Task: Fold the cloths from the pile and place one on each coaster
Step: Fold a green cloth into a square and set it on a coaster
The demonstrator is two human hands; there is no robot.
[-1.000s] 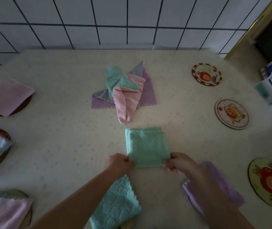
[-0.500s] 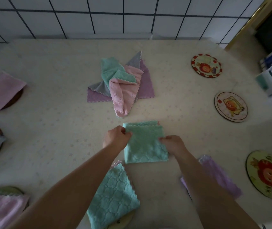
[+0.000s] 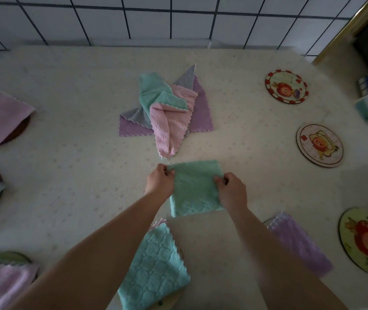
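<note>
White tiled wall (image 3: 147,16); cream table (image 3: 66,175); dim light.

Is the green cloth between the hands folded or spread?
Folded: the green cloth is a compact square, edges pinched by left hand and right hand.

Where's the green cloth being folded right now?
Head view, centre: the folded green cloth lies on the table just below the pile, pinched between the left hand and right hand.
</note>
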